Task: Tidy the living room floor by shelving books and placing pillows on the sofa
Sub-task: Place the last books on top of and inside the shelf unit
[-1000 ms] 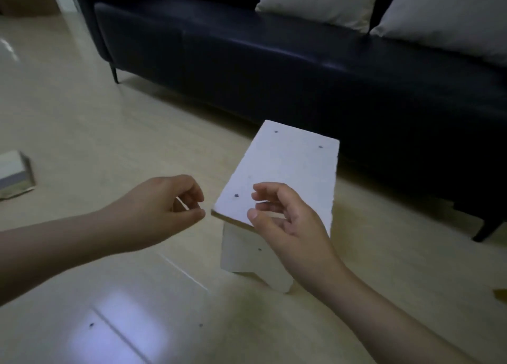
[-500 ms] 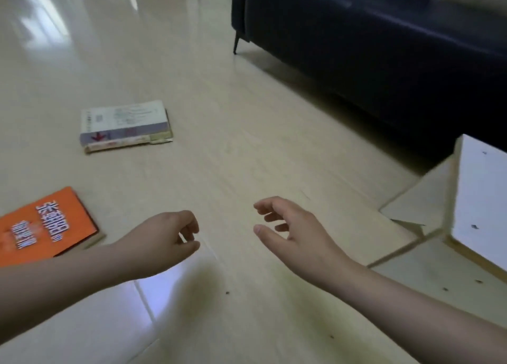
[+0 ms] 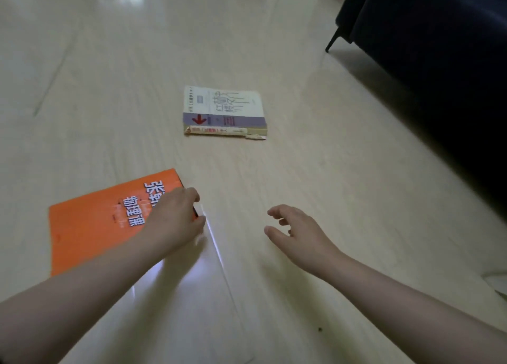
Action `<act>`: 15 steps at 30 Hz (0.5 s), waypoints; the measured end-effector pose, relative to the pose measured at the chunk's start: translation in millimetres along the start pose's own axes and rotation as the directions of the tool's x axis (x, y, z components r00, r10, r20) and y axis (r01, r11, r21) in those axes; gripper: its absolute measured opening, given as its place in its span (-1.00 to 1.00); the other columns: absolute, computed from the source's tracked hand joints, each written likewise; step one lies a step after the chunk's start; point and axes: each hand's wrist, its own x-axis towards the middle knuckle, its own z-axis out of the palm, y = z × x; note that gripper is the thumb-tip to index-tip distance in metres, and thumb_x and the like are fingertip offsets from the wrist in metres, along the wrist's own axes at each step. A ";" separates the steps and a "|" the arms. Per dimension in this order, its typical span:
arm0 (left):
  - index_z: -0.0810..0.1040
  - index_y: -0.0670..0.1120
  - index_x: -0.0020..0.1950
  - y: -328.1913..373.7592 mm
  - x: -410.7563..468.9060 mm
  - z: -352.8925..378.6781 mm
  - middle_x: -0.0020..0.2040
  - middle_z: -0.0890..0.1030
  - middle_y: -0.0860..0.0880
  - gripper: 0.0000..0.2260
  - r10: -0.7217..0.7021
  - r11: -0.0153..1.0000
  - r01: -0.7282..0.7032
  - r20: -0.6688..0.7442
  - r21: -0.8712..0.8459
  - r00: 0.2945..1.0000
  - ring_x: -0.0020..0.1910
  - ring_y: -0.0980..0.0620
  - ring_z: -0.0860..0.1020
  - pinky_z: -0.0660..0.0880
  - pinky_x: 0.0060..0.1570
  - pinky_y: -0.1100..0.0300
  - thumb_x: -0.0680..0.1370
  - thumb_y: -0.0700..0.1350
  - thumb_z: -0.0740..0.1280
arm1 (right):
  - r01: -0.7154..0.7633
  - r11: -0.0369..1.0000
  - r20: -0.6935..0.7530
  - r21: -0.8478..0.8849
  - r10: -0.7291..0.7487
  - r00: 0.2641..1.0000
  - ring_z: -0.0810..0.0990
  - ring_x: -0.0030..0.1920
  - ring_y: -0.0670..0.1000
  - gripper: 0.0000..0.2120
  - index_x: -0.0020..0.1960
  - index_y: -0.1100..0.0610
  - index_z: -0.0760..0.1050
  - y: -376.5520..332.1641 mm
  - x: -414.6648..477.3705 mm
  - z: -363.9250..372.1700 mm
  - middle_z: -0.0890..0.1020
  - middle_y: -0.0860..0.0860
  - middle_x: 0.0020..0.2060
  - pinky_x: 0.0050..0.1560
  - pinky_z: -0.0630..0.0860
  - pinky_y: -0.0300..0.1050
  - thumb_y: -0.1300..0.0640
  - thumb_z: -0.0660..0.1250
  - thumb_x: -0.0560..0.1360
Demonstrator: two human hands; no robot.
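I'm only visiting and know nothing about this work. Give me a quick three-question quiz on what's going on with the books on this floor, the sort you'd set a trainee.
1. True or false: the right hand holds a book.
2. Which lies nearer the sofa? A. the orange book B. the white book
3. Fill in: the left hand is at the edge of the ___ book.

Key:
1. False. Its fingers are spread and empty above the floor.
2. B
3. orange
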 end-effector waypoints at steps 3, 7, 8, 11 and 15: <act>0.31 -0.09 0.36 -19.9 -3.1 16.7 0.39 0.29 -0.14 -0.22 -0.083 0.985 0.071 0.066 0.158 0.994 0.39 -0.21 0.26 0.26 0.35 -0.15 0.27 0.32 0.28 | 0.004 1.000 0.017 -0.028 -0.004 1.000 0.43 0.28 -0.09 -0.60 0.37 0.04 0.38 -7.0 21.6 14.8 0.45 -0.04 0.31 0.29 0.37 -0.15 -0.01 0.24 0.57; -0.24 0.06 0.55 -36.8 -2.2 37.0 0.54 -0.36 0.01 0.04 -0.143 0.971 0.126 0.072 0.203 0.987 0.50 -0.16 -0.38 -0.25 0.41 -0.30 0.32 0.36 0.34 | 0.047 0.995 0.068 -0.084 -0.042 0.997 0.40 0.31 -0.06 -0.57 0.41 0.05 0.33 -9.3 41.8 22.0 0.40 -0.03 0.36 0.28 0.32 -0.20 -0.02 0.23 0.58; -0.25 0.07 0.55 -39.5 0.8 37.7 0.53 -0.38 0.02 0.04 -0.123 0.974 0.114 0.037 0.194 0.992 0.48 -0.14 -0.41 -0.29 0.40 -0.31 0.32 0.38 0.32 | 0.059 0.992 0.077 -0.109 -0.051 0.996 0.38 0.34 -0.05 -0.56 0.43 0.06 0.31 -9.2 49.6 20.9 0.38 -0.01 0.38 0.30 0.27 -0.21 -0.02 0.22 0.58; -0.26 0.08 0.55 -42.1 14.0 37.0 0.52 -0.39 0.03 0.01 -0.131 0.977 0.130 -0.001 0.171 0.991 0.47 -0.15 -0.44 -0.33 0.35 -0.34 0.34 0.42 0.24 | 0.081 0.985 0.053 -0.151 -0.074 0.996 0.33 0.40 -0.01 -0.53 0.44 0.10 0.30 -10.1 93.8 20.3 0.35 0.02 0.41 0.32 0.22 -0.23 0.00 0.23 0.58; -0.30 0.05 0.54 -38.0 25.5 44.2 0.50 -0.44 0.01 -0.05 -0.155 0.971 0.155 -0.013 0.184 0.988 0.46 -0.19 -0.45 -0.29 0.37 -0.37 0.39 0.43 0.15 | 0.117 0.971 -0.006 -0.208 -0.121 0.993 0.29 0.42 0.09 -0.50 0.45 0.15 0.28 -11.3 158.0 24.7 0.32 0.10 0.42 0.40 0.22 -0.10 0.03 0.24 0.56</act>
